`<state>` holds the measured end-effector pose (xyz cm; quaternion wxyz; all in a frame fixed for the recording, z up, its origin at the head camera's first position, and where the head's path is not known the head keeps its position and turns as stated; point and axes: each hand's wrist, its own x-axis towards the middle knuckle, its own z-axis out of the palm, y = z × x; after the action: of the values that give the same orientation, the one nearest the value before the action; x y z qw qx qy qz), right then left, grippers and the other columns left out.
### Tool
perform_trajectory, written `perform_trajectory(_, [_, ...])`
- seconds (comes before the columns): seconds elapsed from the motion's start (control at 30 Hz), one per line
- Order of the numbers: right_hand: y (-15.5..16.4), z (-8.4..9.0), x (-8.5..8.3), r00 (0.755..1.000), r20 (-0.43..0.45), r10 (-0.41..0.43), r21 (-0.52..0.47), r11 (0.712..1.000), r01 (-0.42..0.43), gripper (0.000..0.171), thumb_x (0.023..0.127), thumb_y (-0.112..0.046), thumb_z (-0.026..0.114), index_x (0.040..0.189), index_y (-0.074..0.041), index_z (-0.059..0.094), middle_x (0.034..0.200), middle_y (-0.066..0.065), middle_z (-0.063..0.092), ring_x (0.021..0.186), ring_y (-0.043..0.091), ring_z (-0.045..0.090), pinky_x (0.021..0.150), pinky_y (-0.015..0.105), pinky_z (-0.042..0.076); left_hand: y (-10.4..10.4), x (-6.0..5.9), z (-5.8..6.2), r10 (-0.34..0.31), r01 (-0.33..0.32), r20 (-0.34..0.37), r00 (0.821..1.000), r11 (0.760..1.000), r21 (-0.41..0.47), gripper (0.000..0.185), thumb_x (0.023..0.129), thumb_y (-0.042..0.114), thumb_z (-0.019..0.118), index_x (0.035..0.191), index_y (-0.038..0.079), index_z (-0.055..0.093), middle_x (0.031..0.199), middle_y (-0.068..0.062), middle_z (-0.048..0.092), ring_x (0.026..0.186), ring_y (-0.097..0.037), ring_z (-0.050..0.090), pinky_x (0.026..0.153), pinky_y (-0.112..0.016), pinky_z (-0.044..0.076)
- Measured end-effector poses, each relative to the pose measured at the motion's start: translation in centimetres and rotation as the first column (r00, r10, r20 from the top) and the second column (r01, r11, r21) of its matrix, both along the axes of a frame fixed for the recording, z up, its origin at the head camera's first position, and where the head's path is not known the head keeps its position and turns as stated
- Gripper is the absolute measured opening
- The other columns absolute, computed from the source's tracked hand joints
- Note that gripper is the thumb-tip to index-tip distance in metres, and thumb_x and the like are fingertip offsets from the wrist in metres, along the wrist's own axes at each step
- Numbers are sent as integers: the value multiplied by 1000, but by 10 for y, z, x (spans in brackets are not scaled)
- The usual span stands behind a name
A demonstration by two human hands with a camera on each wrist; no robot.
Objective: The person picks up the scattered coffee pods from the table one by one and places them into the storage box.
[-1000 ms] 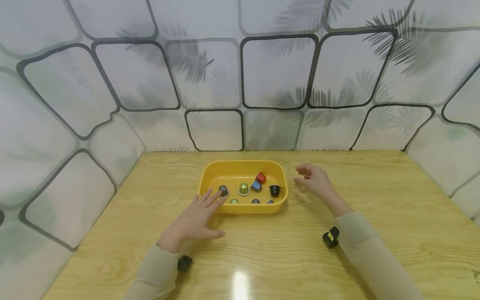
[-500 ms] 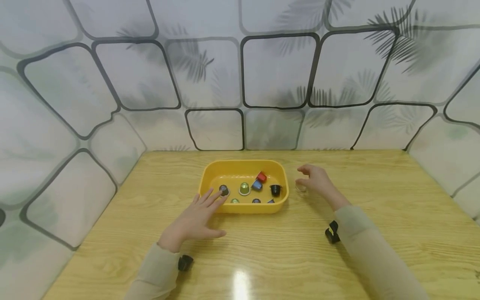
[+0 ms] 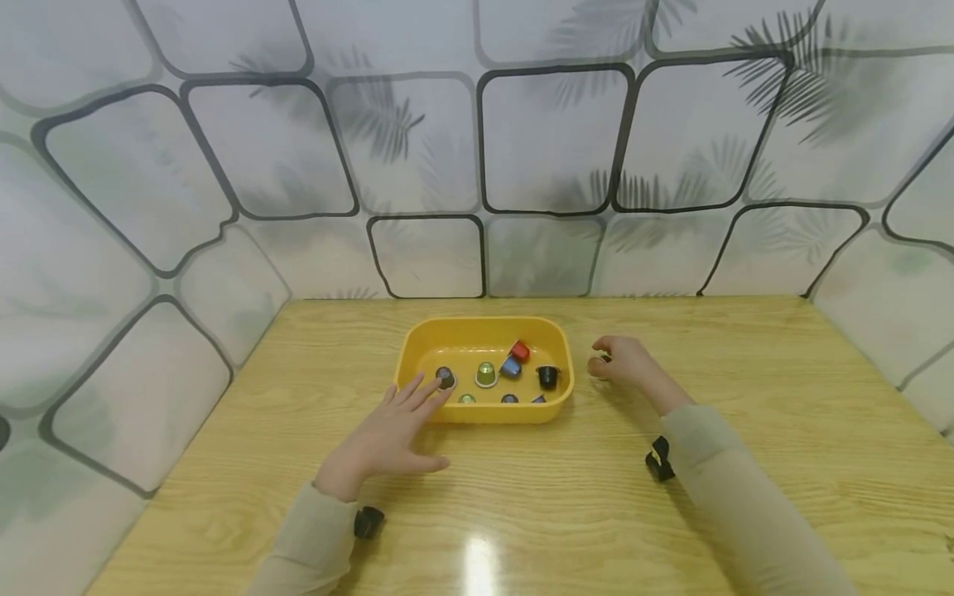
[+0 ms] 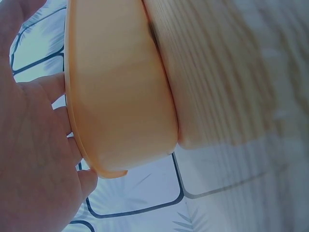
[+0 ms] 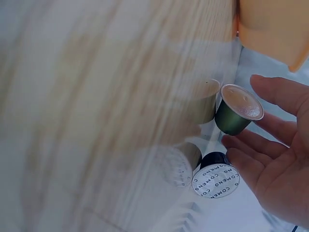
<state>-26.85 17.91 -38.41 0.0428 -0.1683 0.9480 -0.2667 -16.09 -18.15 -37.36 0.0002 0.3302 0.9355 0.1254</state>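
Observation:
A yellow tray [image 3: 492, 412] sits mid-table with several coffee capsules inside, among them a green-gold one [image 3: 486, 374], a red one [image 3: 519, 352] and a black one [image 3: 547, 377]. My left hand [image 3: 387, 434] lies flat, its straight fingers resting on the tray's near-left rim; the left wrist view shows the tray wall [image 4: 120, 87] against the palm [image 4: 29, 159]. My right hand [image 3: 620, 361] is down on the table right of the tray. Its thumb and fingers [image 5: 270, 154] curl round a green capsule [image 5: 236, 113] that stands on the wood. A black capsule with a white foil lid [image 5: 215, 180] lies beside it.
Patterned wall panels [image 3: 551, 141] enclose the wooden table [image 3: 522, 513] at the back and both sides. Bare wood lies in front of the tray and off to the right. A small black camera [image 3: 659, 459] is strapped under each wrist.
My right hand has dropped from hovering with spread fingers to the tabletop, and its fingers have closed round the green capsule. The left hand and tray have stayed put.

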Motion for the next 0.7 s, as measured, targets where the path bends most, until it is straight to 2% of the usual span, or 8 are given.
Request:
perform_trajectory(0.27, [-2, 2, 2, 999, 31, 20, 60, 998, -22, 41, 75, -8, 63, 107, 15, 53, 95, 25, 59, 83, 31, 55, 75, 43, 45, 1, 1, 2, 1, -1, -2, 1000, 1000, -5, 88, 73, 51, 62, 140, 8, 25, 144, -14, 20, 131, -35, 9, 99, -59, 9])
perform_trajectory(0.53, [-3, 4, 4, 998, 56, 16, 83, 996, -20, 39, 76, -6, 61, 108, 14, 53, 96, 23, 59, 82, 28, 54, 73, 42, 45, 1, 0, 0, 2, -2, -2, 1000, 1000, -10, 87, 74, 52, 62, 140, 8, 25, 144, -14, 20, 131, -35, 9, 99, -59, 10])
perform_trajectory(0.7, [-3, 4, 6, 999, 54, 7, 70, 997, -11, 35, 77, 0, 54, 109, 14, 53, 100, 25, 58, 90, 34, 54, 77, 43, 45, 1, 0, -1, 5, -5, 1, 1000, 1000, -13, 87, 74, 51, 62, 140, 8, 25, 144, -14, 20, 131, -35, 8, 99, -59, 9])
